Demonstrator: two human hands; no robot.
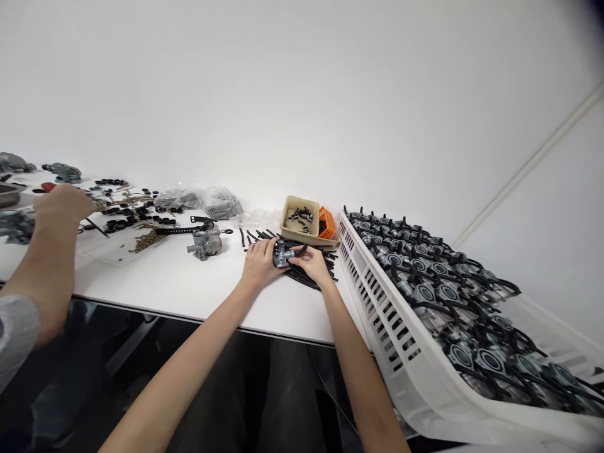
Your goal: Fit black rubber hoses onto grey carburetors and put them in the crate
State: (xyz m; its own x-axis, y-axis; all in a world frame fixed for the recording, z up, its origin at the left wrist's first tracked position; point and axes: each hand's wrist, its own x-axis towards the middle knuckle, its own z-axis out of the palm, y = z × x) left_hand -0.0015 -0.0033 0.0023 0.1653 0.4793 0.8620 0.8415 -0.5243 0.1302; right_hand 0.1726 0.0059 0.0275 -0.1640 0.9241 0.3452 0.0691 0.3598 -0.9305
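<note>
A small grey metal carburetor (282, 254) is held over the table by my left hand (260, 261), whose fingers wrap round its left side. My right hand (309, 263) pinches a short black rubber hose (300, 250) at the carburetor's right side; whether the hose is seated on a fitting cannot be made out. Beneath and beside my hands lies a pile of black rubber hoses (306, 277). A second carburetor (206, 244) stands on the table to the left of my hands.
On the right, a white slatted crate (377, 302) holds rows of carburetors with hoses. Behind my hands are a beige bin (285, 217) and an orange basket (329, 220). Leftward lie a tray of brass parts (111, 248) and bagged parts (219, 202). A co-worker's arm (51, 251) reaches in.
</note>
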